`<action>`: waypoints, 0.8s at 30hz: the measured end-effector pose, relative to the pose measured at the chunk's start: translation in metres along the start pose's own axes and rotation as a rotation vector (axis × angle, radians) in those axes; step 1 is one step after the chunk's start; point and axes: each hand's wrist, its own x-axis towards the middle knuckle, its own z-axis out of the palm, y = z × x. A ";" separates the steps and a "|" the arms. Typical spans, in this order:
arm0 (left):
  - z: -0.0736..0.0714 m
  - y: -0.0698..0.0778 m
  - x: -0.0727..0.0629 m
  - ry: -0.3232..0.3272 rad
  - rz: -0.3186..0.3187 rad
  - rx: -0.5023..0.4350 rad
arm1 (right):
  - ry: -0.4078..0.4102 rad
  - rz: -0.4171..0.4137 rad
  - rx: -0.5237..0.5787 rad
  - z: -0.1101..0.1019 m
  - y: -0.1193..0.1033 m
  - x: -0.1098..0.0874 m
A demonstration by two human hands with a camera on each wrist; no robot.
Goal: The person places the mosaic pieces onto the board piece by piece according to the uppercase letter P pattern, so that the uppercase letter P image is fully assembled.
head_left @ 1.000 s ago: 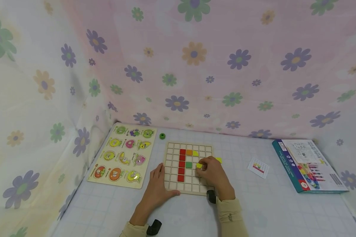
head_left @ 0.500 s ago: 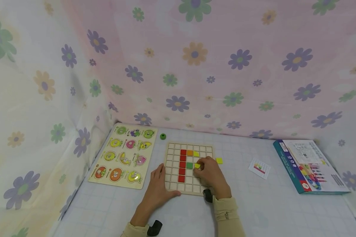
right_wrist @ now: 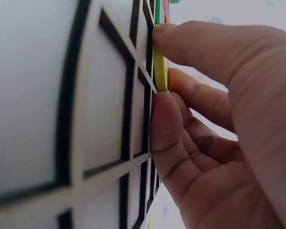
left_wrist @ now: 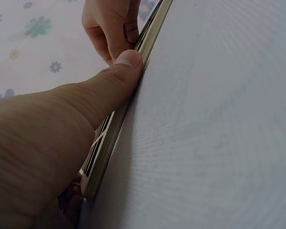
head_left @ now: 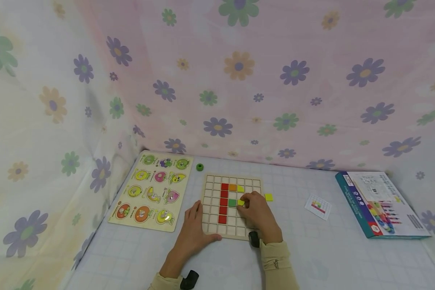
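A wooden grid board lies on the table with a column of red tiles in it. An orange tile and a yellow tile sit beside the column's top. A green tile is at its middle. My right hand pinches another yellow tile against the grid, right beside the green one. My left hand braces the board's near left corner, its fingers straight along the left side. In the left wrist view, the thumb presses on the board's near edge.
A fruit puzzle board lies to the left, a small green ring behind. One loose yellow tile rests right of the grid. Farther right are a pattern card and a flat box. Flowered cloth hangs behind.
My right hand has shifted slightly left with the yellow tile, bringing it next to the green tile, and has then stayed almost still. The left hand keeps its place at the board's corner.
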 end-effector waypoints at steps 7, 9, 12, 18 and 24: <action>-0.001 0.001 -0.001 0.007 0.009 -0.003 | 0.021 -0.029 0.003 -0.001 -0.001 -0.002; -0.001 0.002 -0.001 0.007 0.006 -0.006 | 0.027 -0.030 0.003 -0.001 -0.002 -0.002; -0.001 0.002 -0.001 0.004 0.001 -0.012 | 0.031 -0.031 -0.001 -0.001 -0.002 -0.002; -0.001 0.001 0.000 0.005 0.002 -0.005 | 0.034 -0.041 0.003 -0.001 0.000 -0.001; 0.000 -0.001 0.000 0.002 0.003 -0.010 | 0.037 -0.059 0.000 -0.001 0.002 -0.002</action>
